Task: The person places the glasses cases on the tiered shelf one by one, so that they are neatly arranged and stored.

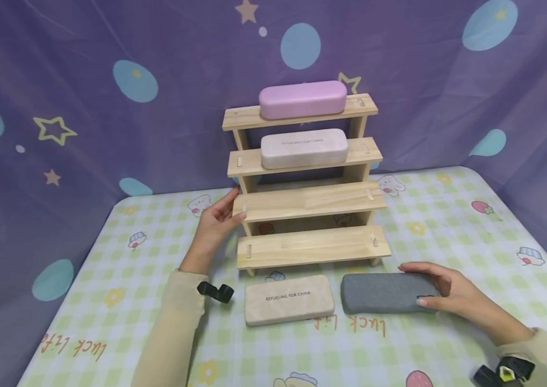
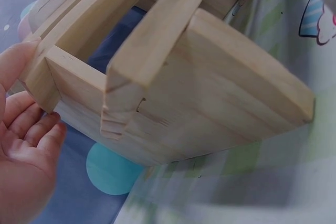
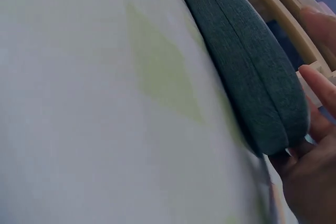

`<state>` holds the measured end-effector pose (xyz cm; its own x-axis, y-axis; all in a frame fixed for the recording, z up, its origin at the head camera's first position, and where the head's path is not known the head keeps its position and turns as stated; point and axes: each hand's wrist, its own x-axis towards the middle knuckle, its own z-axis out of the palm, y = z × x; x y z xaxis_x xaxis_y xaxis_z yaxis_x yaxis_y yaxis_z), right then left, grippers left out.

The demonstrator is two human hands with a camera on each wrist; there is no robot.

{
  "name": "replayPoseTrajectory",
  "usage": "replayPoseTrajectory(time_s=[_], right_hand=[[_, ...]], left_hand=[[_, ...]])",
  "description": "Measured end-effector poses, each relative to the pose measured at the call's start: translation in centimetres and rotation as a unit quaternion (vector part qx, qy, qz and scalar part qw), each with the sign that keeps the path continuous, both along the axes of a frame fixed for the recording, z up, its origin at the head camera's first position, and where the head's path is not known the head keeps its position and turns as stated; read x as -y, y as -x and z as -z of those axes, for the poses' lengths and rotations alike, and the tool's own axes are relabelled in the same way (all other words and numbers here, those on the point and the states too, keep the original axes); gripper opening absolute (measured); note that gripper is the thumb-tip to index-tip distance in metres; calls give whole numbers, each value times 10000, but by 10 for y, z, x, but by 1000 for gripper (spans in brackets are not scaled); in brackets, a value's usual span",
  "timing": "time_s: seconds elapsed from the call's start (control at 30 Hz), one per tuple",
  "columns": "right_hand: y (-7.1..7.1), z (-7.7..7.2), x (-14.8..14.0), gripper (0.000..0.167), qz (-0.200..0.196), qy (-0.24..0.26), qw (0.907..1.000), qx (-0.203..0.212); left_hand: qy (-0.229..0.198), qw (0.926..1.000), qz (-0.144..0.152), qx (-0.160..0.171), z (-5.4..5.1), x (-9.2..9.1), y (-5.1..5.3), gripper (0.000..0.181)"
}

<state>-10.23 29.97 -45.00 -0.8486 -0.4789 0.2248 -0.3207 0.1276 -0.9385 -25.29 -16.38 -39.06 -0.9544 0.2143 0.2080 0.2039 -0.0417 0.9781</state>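
grey case point(image 1: 383, 293) | closed, seemingly flat on tablecloth point(image 1: 130, 271) | wooden stand point(image 1: 309, 201) | upright, four-tiered, behind

The shelf point(image 1: 309, 200) is bare wood, smooth and matt, its grain showing. The grey case point(image 1: 380, 293) looks cloth-covered, matt and finely rough; the cream case point(image 1: 288, 310) and the white case point(image 1: 304, 154) look matt and faintly mottled. The pink case point(image 1: 302, 102) is smooth with a soft sheen. The backdrop point(image 1: 196, 64) is creased cloth, the sleeves point(image 1: 169, 328) matt cloth
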Motion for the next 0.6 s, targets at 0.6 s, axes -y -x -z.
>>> replayPoseTrajectory(time_s=[0.6], right_hand=[[-3,4,9,74,520,-1337,9896,-34]], left_hand=[[47,10000,-66,56,1,0,1,63]])
